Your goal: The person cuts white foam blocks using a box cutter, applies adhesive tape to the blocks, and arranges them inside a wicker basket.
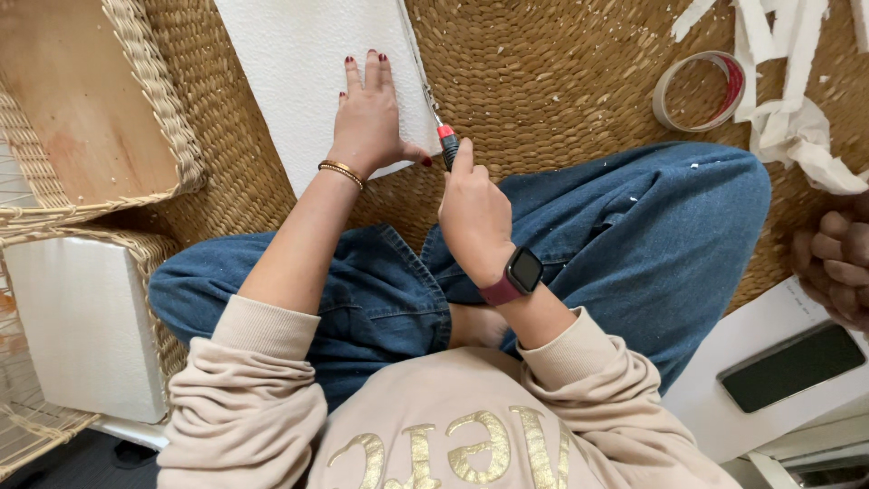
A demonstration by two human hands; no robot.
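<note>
My right hand was closed around the red-and-black handle of a craft knife, forefinger laid along its back, the thin blade running up against the right edge of the white foam sheet. My left hand lay flat and spread on that sheet, fingers pointing away from me, thumb stretched toward the knife and just beside it, gripping nothing. The sheet's near corner sat between my two hands; to the right of the blade the woven mat lay open as far as a roll of tape and a heap of white scraps. To the left, a wicker tray stood close to the sheet's edge, and a white foam block rested near my left knee. I sat cross-legged in jeans on the mat. Another person's hand showed at the right edge, above a dark phone on a white board.
</note>
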